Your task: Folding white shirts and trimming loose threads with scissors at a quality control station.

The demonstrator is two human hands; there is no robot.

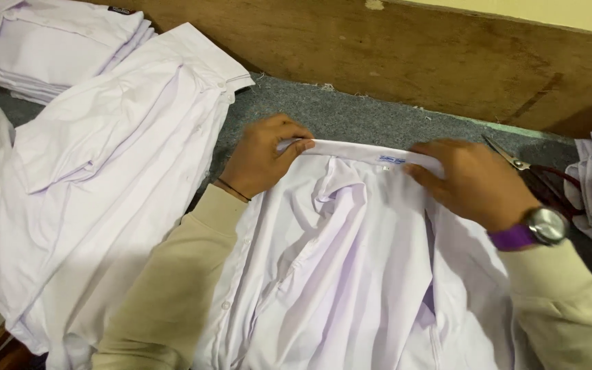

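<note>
Collar held flat at both ends, shirt spread open below it.

The collar (368,152) lies with its long axis from 9 to 3 o'clock; the left hand (262,159) pinches its 9 o'clock end and the right hand (471,179) presses its 3 o'clock end, both equally near. The shirt (337,274) runs to 6 o'clock, its bottom cut off. Scissors (515,161) lie half hidden behind the right hand.

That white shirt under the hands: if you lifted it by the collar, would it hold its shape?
Probably not. The shirt lies rumpled in soft folds, so it would likely hang limp. The collar forms a straight band between the left hand and right hand, so it seems somewhat stiffer. It looks light.
</note>
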